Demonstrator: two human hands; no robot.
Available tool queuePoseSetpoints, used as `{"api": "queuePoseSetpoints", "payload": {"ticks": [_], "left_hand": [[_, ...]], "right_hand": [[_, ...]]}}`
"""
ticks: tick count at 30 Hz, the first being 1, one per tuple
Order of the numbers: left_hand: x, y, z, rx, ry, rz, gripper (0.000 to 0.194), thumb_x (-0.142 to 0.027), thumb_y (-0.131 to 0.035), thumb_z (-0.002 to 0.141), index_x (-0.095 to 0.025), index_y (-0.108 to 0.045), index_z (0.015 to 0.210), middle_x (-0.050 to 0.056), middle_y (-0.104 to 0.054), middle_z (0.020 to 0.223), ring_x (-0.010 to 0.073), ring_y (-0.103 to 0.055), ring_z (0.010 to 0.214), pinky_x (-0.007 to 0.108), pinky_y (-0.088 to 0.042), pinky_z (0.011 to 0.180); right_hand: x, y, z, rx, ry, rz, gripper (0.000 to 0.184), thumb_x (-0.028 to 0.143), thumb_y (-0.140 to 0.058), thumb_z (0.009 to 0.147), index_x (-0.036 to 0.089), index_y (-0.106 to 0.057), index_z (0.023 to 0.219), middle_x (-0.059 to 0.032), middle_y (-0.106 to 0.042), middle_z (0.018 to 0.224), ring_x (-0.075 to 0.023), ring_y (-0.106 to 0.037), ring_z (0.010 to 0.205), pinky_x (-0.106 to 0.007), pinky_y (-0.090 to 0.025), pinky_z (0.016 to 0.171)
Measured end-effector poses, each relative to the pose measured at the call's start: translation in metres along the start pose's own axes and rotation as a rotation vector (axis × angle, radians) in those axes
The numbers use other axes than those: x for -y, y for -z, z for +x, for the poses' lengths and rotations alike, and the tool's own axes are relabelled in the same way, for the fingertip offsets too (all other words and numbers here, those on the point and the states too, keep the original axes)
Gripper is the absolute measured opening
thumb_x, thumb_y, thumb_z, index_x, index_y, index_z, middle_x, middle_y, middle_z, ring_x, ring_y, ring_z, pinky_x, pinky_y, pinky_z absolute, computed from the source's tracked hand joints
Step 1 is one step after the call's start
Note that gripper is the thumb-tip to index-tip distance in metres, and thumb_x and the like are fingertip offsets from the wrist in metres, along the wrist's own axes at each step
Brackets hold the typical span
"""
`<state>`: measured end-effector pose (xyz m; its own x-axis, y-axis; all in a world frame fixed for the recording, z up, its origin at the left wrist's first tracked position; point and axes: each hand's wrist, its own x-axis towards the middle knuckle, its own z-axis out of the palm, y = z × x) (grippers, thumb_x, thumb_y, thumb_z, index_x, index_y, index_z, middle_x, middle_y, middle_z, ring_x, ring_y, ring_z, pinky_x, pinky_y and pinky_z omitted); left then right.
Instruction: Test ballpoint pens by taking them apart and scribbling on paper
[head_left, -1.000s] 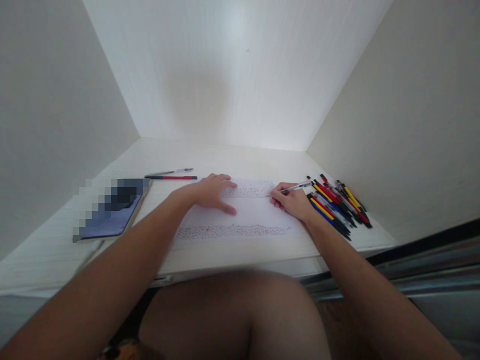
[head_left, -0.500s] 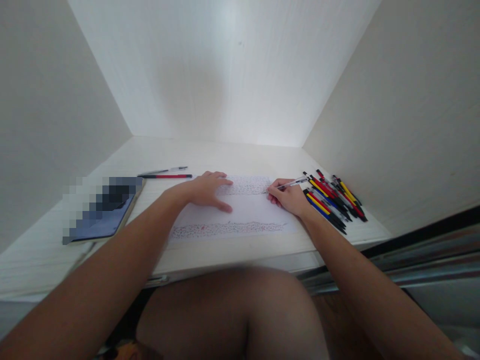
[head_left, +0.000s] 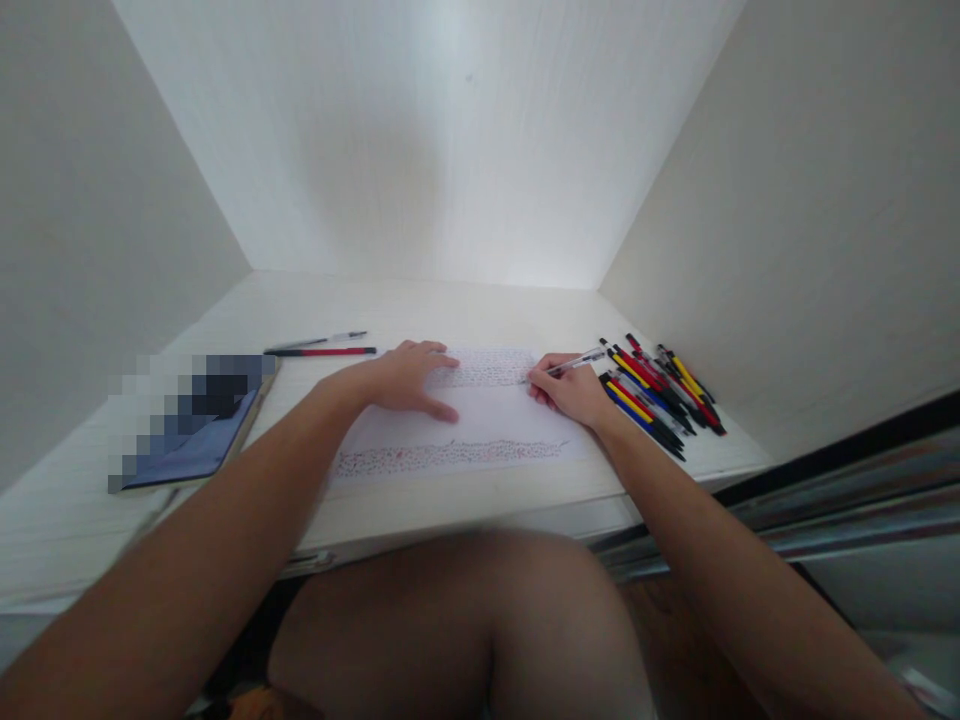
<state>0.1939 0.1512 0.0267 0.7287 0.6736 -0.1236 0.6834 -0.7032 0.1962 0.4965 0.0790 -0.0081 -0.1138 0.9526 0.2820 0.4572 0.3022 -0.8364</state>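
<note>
A white sheet of paper (head_left: pixel 487 425) lies on the white desk (head_left: pixel 420 310), with bands of small scribbles along its far and near edges. My left hand (head_left: pixel 409 378) rests flat on the sheet's left part, fingers spread. My right hand (head_left: pixel 566 390) grips a clear pen (head_left: pixel 574 363), its tip touching the far band of scribbles.
A pile of several red, yellow, blue and black pens (head_left: pixel 656 392) lies right of my right hand. Two pens (head_left: pixel 319 346) lie at the far left of the sheet. A dark blue notebook (head_left: pixel 191 425) sits at the left. Walls enclose the desk on three sides. My knee (head_left: pixel 465 620) is below the desk edge.
My right hand and pen have shifted slightly left along the far band of scribbles. The view has drifted a little; my left hand stays flat on the paper.
</note>
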Motion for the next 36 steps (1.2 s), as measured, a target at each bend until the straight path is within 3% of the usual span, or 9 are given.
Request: {"api": "queuePoseSetpoints", "payload": {"ticks": [23,29,31,34,36], "left_hand": [[-0.002,0.002,-0.002,0.010,0.010,0.011,0.111,-0.090,-0.059,0.062,-0.024,-0.045,0.151,0.013,-0.031,0.161,0.0375,-0.033,0.145,0.049,-0.027,0.119],[-0.003,0.002,-0.002,0.001,0.005,0.018,0.110,-0.088,-0.059,0.064,-0.023,-0.045,0.151,0.014,-0.032,0.161,0.0377,-0.032,0.145,0.050,-0.025,0.120],[-0.002,0.001,-0.001,0.001,0.004,0.013,0.109,-0.088,-0.059,0.064,-0.024,-0.045,0.151,0.013,-0.032,0.161,0.0375,-0.033,0.145,0.050,-0.026,0.120],[-0.001,0.000,0.000,-0.006,-0.005,0.005,0.108,-0.088,-0.059,0.064,-0.026,-0.045,0.151,0.012,-0.032,0.161,0.0378,-0.032,0.145,0.051,-0.026,0.119],[0.000,0.000,0.001,-0.008,-0.006,0.004,0.108,-0.088,-0.059,0.064,-0.025,-0.045,0.151,0.012,-0.032,0.161,0.0376,-0.032,0.145,0.050,-0.025,0.120]], "right_hand": [[0.002,-0.001,0.001,-0.043,-0.042,0.013,0.023,0.035,-0.063,0.081,0.016,-0.064,0.068,-0.0053,-0.062,0.060,-0.0140,-0.052,0.044,-0.021,-0.036,0.038],[0.016,0.001,-0.010,-0.311,0.064,0.100,0.026,0.040,-0.066,0.082,0.018,-0.059,0.069,-0.0044,-0.060,0.062,-0.0146,-0.051,0.048,-0.023,-0.040,0.043],[0.025,0.001,-0.026,-0.269,0.032,0.140,0.027,0.043,-0.066,0.084,0.019,-0.059,0.074,-0.0043,-0.061,0.065,-0.0148,-0.051,0.048,-0.024,-0.040,0.044],[0.034,0.003,-0.058,-0.082,-0.090,0.169,0.028,0.046,-0.069,0.086,0.019,-0.064,0.085,-0.0044,-0.062,0.067,-0.0163,-0.053,0.050,-0.024,-0.041,0.044],[0.036,0.006,-0.077,-0.039,-0.132,0.138,0.028,0.046,-0.069,0.088,0.018,-0.065,0.083,-0.0050,-0.062,0.067,-0.0169,-0.054,0.051,-0.024,-0.041,0.044]]}}
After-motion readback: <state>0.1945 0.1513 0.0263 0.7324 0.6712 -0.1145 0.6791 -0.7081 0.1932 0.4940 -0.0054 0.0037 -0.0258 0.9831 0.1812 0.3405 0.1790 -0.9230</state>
